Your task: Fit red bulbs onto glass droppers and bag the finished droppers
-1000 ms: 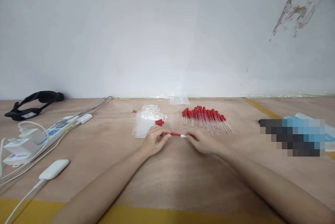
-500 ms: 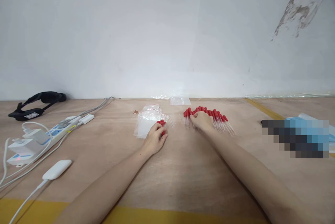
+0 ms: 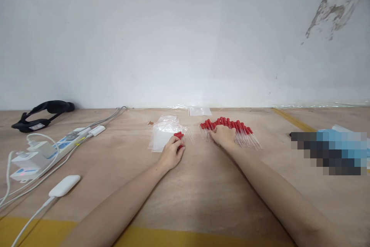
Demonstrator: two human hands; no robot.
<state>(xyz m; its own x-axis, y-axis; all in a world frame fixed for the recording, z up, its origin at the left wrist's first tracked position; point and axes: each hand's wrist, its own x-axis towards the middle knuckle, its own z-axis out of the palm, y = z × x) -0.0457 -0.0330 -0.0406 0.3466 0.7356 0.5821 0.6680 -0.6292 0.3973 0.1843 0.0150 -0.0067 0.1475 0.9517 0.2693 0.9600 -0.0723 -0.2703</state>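
Observation:
Several droppers with red rubber bulbs and thin clear tubes lie in a fanned row (image 3: pixel 248 131) at the middle right. Over the left part of that row, my right hand (image 3: pixel 224 135) is closed with its fingertips among the tubes; what it pinches, if anything, is hidden. My left hand (image 3: pixel 172 152) is wrapped round a few droppers (image 3: pixel 179 135), whose red bulbs show above and between the fingers. Their clear tubes point away to the right. Just behind the left hand lies a loose pile of clear zip bags (image 3: pixel 162 137).
Another zip bag (image 3: pixel 200 111) lies against the wall. On the left are a power strip (image 3: pixel 62 145) with plugs and cables, a white adapter (image 3: pixel 65 186) and a black strap-like item (image 3: pixel 43 114). A blue item (image 3: pixel 341 141), partly pixelated, lies at the right.
The droppers at the left end of the row have spread a little leftward. My right hand has shifted slightly nearer to me; my left hand stays on its droppers.

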